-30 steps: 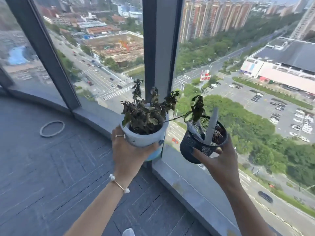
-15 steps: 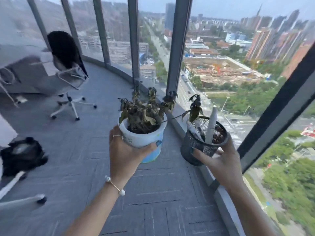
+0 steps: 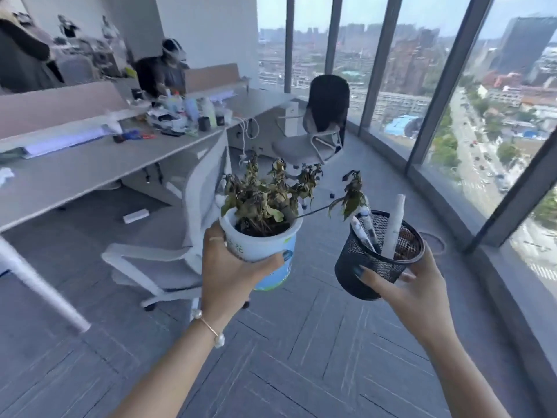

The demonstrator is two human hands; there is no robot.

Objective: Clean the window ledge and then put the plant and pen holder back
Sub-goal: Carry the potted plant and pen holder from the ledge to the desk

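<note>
Left hand [image 3: 226, 276] I see wrapped around the plant [image 3: 261, 227] at frame center, right hand [image 3: 413, 285] gripping the pen holder [image 3: 376, 260] beside it.

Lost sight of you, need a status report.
Left hand gripping plant pot. Right hand gripping pen holder. Both airborne, off ledge. White chair ahead-left.

Two hands are seen, the left hand [image 3: 226, 276] with one plant [image 3: 265, 227] and the right hand [image 3: 413, 285] with one pen holder [image 3: 373, 263]. Beyond the plant, two office chairs are counted, a white chair [image 3: 180, 242] and a grey chair [image 3: 319, 128], and one long surface [image 3: 90, 167] is seen. Three items can be counted in the pen holder.
</note>
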